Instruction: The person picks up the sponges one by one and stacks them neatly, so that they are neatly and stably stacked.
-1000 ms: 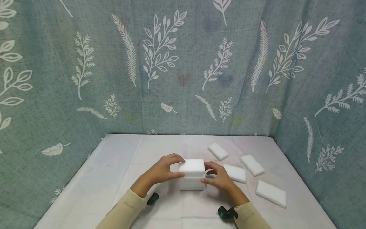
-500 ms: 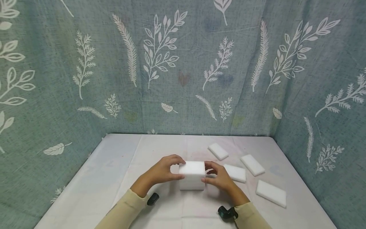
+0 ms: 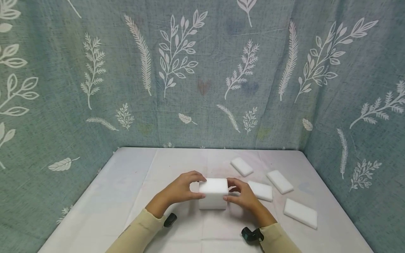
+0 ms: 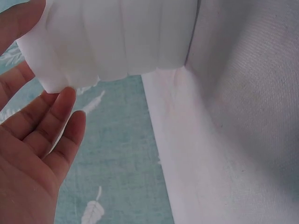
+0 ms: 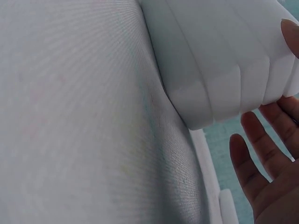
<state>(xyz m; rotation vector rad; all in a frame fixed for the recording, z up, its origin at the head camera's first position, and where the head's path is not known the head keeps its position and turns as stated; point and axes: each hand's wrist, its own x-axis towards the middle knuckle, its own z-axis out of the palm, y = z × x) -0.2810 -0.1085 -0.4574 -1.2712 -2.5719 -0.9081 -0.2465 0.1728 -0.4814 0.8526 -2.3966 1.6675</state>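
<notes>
A stack of several white foam sponges [image 3: 212, 203] stands at the front middle of the table, with the top sponge [image 3: 213, 185] lying flush on it. My left hand [image 3: 178, 189] grips the top sponge's left end, thumb on the near side and fingers at the far side. At the opposite end, my right hand [image 3: 242, 195] holds the upper stack between thumb and curled fingers. Seams between layers show on the stack [image 4: 119, 37] in the left wrist view. The right wrist view has the same stack [image 5: 210, 60], fingertips [image 5: 250, 119] close along its far edge.
Loose white sponges lie to the right: one at the back [image 3: 242, 166], one behind my right hand [image 3: 261, 191], one farther right [image 3: 280, 182] and one nearer the front [image 3: 300, 213]. A white cloth covers the table [image 3: 126, 182]. Leaf-patterned curtains [image 3: 202, 70] enclose it.
The top sponge has come down slightly, and the gap seen beneath it a second ago has closed. Both hands keep nearly the same place; the loose sponges have not moved.
</notes>
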